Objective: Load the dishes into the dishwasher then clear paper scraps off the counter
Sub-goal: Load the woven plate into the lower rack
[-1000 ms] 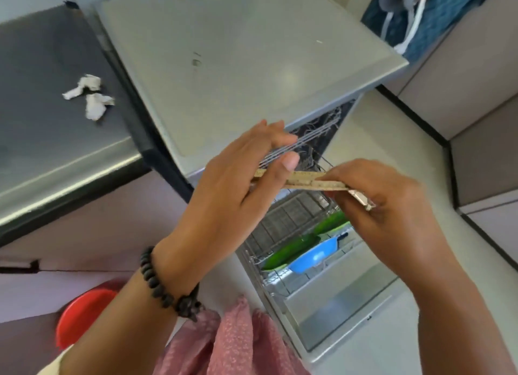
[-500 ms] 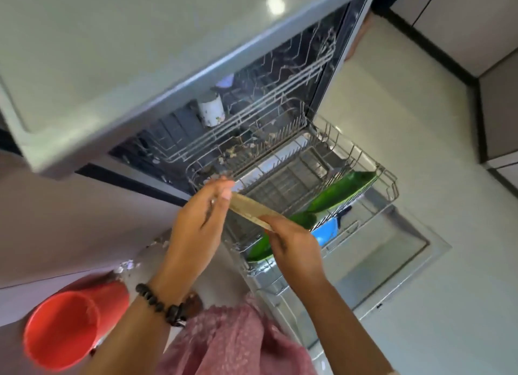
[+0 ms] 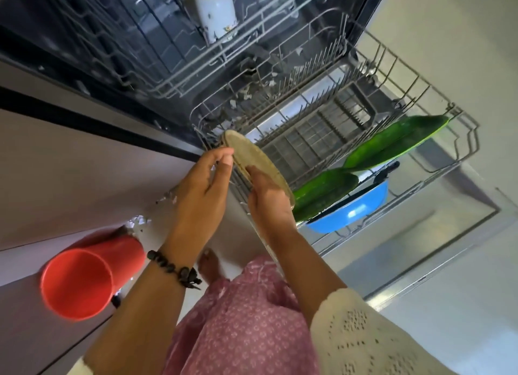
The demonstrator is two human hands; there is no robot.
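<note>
Both hands hold a flat tan plate (image 3: pixel 253 161) on its edge, right over the near corner of the pulled-out bottom rack (image 3: pixel 330 127). The left hand (image 3: pixel 200 195) pinches the plate's rim with thumb and fingertips. The right hand (image 3: pixel 269 198) has its fingers curled around the lower edge, thumb on the plate's face. The middle of the rack, behind the plate, has bare wires and lots of open room. Two green plates (image 3: pixel 398 144) stand tilted along the rack's right side, with a blue bowl (image 3: pixel 350 212) just beside them near the front edge. A white cup (image 3: pixel 215 10) sits in the top rack (image 3: pixel 173 52). A red cup (image 3: pixel 89 276) is on the floor to the left, well apart from the rack.
</note>
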